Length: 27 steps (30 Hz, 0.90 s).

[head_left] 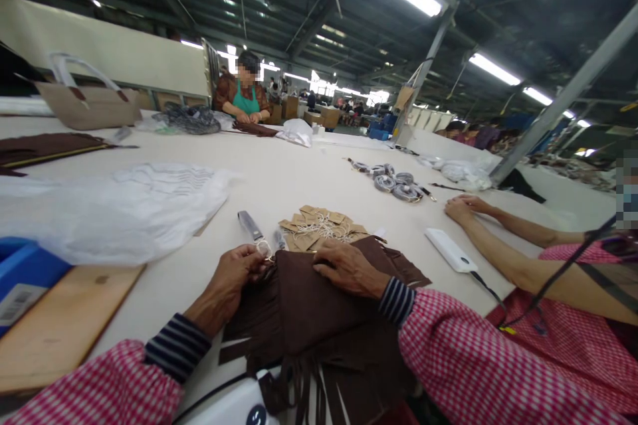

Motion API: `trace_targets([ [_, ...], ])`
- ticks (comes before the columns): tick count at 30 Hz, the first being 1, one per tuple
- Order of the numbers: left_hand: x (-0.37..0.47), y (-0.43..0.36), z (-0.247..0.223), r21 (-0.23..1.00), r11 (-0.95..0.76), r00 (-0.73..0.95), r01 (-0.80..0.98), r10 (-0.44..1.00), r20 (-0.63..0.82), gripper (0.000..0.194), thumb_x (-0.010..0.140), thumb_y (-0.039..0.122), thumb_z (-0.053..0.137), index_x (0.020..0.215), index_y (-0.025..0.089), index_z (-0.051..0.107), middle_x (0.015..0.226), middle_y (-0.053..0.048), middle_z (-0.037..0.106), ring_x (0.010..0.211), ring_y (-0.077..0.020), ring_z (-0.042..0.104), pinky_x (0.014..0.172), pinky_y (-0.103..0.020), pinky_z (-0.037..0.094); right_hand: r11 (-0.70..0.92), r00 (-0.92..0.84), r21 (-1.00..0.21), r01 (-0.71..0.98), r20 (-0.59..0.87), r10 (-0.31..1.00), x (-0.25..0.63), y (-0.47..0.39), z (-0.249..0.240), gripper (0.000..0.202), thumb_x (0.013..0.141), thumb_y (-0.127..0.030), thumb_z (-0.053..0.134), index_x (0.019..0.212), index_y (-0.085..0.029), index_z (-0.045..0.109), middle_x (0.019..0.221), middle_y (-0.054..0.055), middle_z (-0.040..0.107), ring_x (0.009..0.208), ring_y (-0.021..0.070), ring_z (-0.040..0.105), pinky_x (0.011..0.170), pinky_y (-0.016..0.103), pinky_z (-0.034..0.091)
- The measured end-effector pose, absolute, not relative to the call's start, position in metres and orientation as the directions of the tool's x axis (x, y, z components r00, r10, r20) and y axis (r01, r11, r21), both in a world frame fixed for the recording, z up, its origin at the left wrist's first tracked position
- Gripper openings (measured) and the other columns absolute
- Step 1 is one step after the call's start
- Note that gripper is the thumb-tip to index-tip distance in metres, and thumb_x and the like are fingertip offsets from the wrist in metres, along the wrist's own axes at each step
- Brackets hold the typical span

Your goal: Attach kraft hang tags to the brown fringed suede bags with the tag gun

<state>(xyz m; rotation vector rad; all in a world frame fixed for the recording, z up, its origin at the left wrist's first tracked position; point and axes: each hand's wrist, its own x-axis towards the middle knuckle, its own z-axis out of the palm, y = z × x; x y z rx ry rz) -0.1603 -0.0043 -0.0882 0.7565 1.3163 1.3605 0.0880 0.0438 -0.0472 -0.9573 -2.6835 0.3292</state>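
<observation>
A dark brown fringed bag (319,305) lies on the white table in front of me, its strips of fringe spread to the sides and toward me. At its upper left corner, my left hand (232,279) pinches the metal clasp of a grey-wrapped wrist strap (250,226). The strap's loop sticks out beyond the fingertips. My right hand (351,267) grips the bag's top edge with bent fingers; its thumb is partly hidden. Just behind the bag sits a pile of brown paper tags (323,226) with white strings.
Coiled wrapped straps (396,182) lie farther back. To the right are a white handheld device (450,251) and a co-worker's hands (463,207). White plastic bags (164,206), a blue bin (30,279) and a phone (64,319) are left. Another person (244,93) works across the table.
</observation>
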Motion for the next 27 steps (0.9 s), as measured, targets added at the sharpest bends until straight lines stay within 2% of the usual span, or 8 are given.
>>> trace_targets([
  [3, -0.159, -0.007, -0.087, 0.969, 0.141, -0.249, -0.201, 0.950, -0.190, 0.044, 0.059, 0.048, 0.084, 0.069, 0.015, 0.057, 0.059, 0.000, 0.062, 0.049, -0.0074, 0.049, 0.046, -0.018, 0.034, 0.702, -0.692, -0.376, 0.604, 0.189, 0.697, 0.103, 0.074, -0.031, 0.011, 0.091, -0.013, 0.062, 0.089, -0.018, 0.071, 0.087, 0.002, 0.068, 0.080, 0.0157, 0.061, 0.075, 0.027, 0.043],
  [6, -0.158, -0.008, -0.086, 0.971, 0.140, -0.209, -0.194, 0.961, -0.180, 0.043, 0.063, 0.050, 0.082, 0.071, 0.017, 0.055, 0.058, 0.001, 0.060, 0.048, -0.0079, 0.048, 0.045, -0.018, 0.034, 0.635, -0.573, -0.293, 0.714, 0.276, 0.772, 0.121, 0.114, -0.022, 0.017, 0.088, -0.006, 0.060, 0.093, -0.017, 0.072, 0.092, 0.004, 0.069, 0.080, 0.0155, 0.061, 0.075, 0.026, 0.042],
  [8, -0.158, -0.009, -0.085, 0.967, 0.154, -0.194, -0.205, 0.961, -0.195, 0.044, 0.063, 0.049, 0.082, 0.073, 0.017, 0.053, 0.058, 0.002, 0.060, 0.048, -0.0079, 0.047, 0.043, -0.018, 0.033, 0.612, -0.558, -0.218, 0.760, 0.262, 0.787, 0.127, 0.136, -0.023, 0.019, 0.087, -0.004, 0.060, 0.094, -0.016, 0.073, 0.095, 0.005, 0.069, 0.081, 0.0156, 0.061, 0.075, 0.026, 0.042],
  [11, -0.157, -0.009, -0.084, 0.964, 0.169, -0.193, -0.207, 0.958, -0.210, 0.044, 0.064, 0.049, 0.081, 0.074, 0.018, 0.052, 0.060, 0.002, 0.059, 0.047, -0.0076, 0.047, 0.042, -0.018, 0.033, 0.647, -0.615, -0.175, 0.742, 0.205, 0.762, 0.123, 0.153, -0.033, 0.018, 0.088, -0.006, 0.062, 0.094, -0.018, 0.074, 0.095, 0.004, 0.067, 0.083, 0.0157, 0.062, 0.075, 0.026, 0.042],
  [18, -0.155, -0.009, -0.083, 0.960, 0.183, -0.200, -0.211, 0.954, -0.225, 0.041, 0.069, 0.047, 0.078, 0.078, 0.018, 0.051, 0.064, 0.002, 0.061, 0.049, -0.0083, 0.050, 0.042, -0.017, 0.036, 0.765, -0.728, -0.227, 0.603, 0.237, 0.644, 0.084, 0.149, -0.044, 0.012, 0.089, -0.009, 0.065, 0.093, -0.018, 0.072, 0.092, 0.003, 0.067, 0.086, 0.0160, 0.061, 0.077, 0.026, 0.042],
  [22, -0.156, -0.009, -0.086, 0.957, 0.170, -0.205, -0.234, 0.954, -0.219, 0.040, 0.070, 0.045, 0.079, 0.081, 0.018, 0.050, 0.065, 0.002, 0.062, 0.051, -0.0085, 0.053, 0.043, -0.017, 0.037, 0.820, -0.794, -0.118, 0.560, 0.208, 0.572, 0.069, 0.144, -0.046, 0.012, 0.090, -0.010, 0.065, 0.095, -0.019, 0.070, 0.099, 0.005, 0.067, 0.096, 0.0193, 0.059, 0.079, 0.028, 0.041],
  [24, -0.157, -0.009, -0.088, 0.959, 0.164, -0.203, -0.232, 0.956, -0.212, 0.040, 0.071, 0.045, 0.078, 0.081, 0.018, 0.051, 0.066, 0.001, 0.062, 0.052, -0.0086, 0.054, 0.043, -0.016, 0.038, 0.814, -0.784, -0.095, 0.572, 0.227, 0.578, 0.062, 0.143, -0.048, 0.011, 0.091, -0.012, 0.064, 0.097, -0.019, 0.070, 0.102, 0.006, 0.066, 0.100, 0.0201, 0.058, 0.082, 0.028, 0.042],
  [27, -0.157, -0.008, -0.089, 0.960, 0.164, -0.200, -0.229, 0.957, -0.211, 0.040, 0.072, 0.046, 0.078, 0.082, 0.017, 0.051, 0.068, 0.000, 0.063, 0.052, -0.0087, 0.055, 0.043, -0.017, 0.039, 0.777, -0.743, -0.136, 0.615, 0.231, 0.628, 0.051, 0.141, -0.050, 0.007, 0.091, -0.018, 0.066, 0.097, -0.019, 0.071, 0.101, 0.006, 0.066, 0.097, 0.0197, 0.059, 0.083, 0.029, 0.042],
])
